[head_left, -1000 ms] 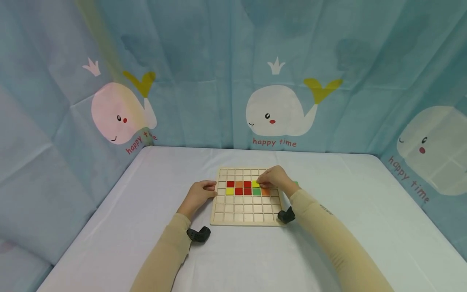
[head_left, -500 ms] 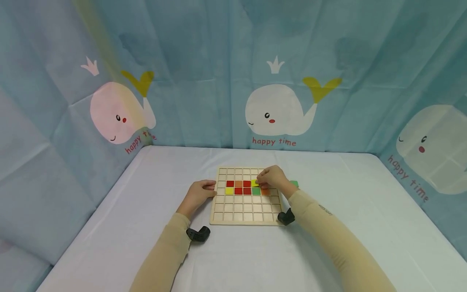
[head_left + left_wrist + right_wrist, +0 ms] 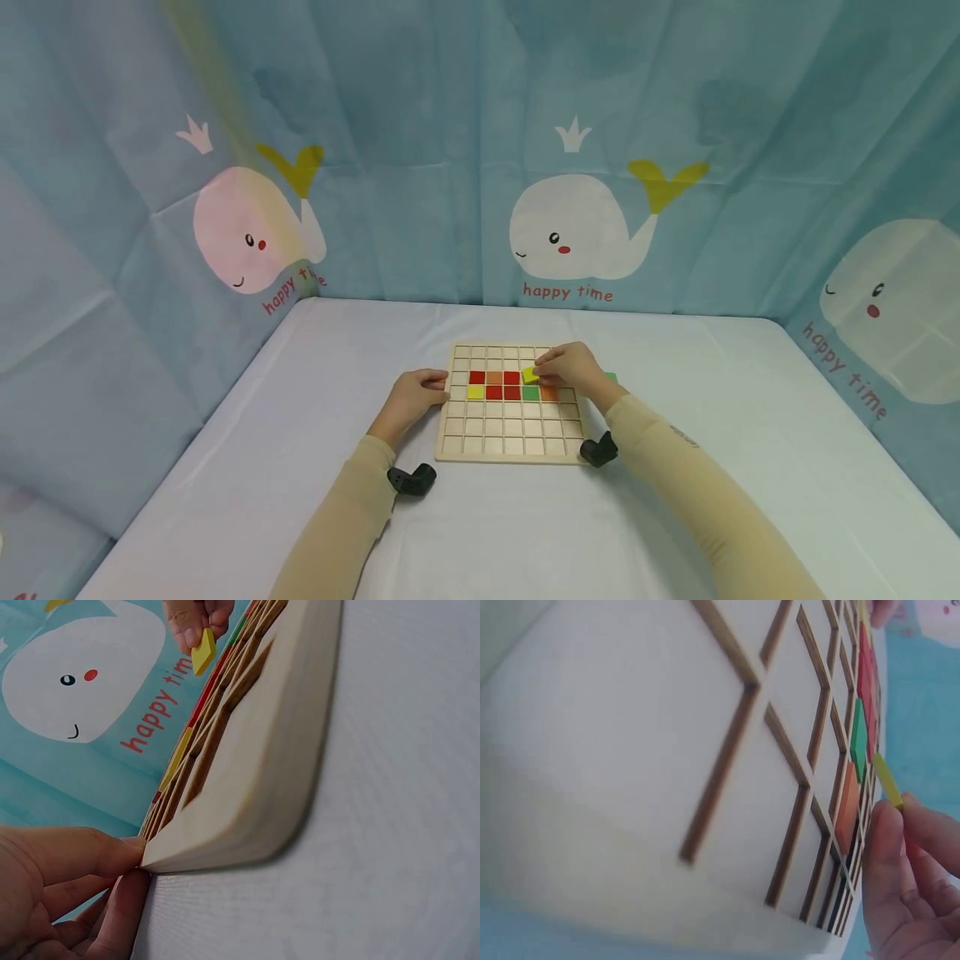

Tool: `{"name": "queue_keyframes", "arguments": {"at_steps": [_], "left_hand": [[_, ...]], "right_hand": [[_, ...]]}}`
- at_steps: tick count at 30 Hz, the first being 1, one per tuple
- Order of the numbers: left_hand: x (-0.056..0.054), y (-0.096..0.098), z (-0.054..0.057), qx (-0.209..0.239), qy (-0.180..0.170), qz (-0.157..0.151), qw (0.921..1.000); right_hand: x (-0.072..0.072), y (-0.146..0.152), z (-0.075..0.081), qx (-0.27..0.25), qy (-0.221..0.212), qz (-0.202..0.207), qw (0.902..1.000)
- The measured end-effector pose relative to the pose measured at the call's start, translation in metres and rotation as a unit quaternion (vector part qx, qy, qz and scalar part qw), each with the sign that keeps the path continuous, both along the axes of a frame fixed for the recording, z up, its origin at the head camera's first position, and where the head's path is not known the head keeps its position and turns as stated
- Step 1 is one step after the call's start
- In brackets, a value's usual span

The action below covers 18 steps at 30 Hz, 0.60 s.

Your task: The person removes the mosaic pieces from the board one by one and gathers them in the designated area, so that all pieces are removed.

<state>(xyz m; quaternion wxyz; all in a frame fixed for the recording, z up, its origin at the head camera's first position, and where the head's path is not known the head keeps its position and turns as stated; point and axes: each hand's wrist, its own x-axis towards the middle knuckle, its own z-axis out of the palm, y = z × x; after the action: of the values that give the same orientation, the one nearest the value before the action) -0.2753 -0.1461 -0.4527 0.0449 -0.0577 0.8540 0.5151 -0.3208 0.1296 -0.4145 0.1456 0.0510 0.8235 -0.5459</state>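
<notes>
Placing a yellow tile, I'd guess: right hand pinches it, tilted, over the board around one o'clock, left hand grips the board's nine o'clock edge. Next probably calls for levelling the tile.

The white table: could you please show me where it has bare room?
Bare tabletop lies between the sleeves, nearer than the wooden board; left of the left hand; and right of the right sleeve. Crowded: the tile rows, where the right hand pinches a yellow tile.
</notes>
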Motion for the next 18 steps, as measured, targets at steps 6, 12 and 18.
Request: {"name": "queue_keyframes", "arguments": {"at_steps": [6,12,18], "left_hand": [[-0.001,0.001,-0.002,0.006,-0.003,0.001,1.0000],[-0.001,0.001,-0.001,0.005,-0.001,0.001,1.0000],[0.000,0.001,0.000,0.012,0.000,0.005,0.9999]], "right_hand": [[0.003,0.009,0.004,-0.001,0.004,0.014,0.9999],[0.006,0.018,0.010,0.024,0.013,0.019,0.9994],[0.008,0.032,0.013,0.039,0.004,0.014,0.9991]]}}
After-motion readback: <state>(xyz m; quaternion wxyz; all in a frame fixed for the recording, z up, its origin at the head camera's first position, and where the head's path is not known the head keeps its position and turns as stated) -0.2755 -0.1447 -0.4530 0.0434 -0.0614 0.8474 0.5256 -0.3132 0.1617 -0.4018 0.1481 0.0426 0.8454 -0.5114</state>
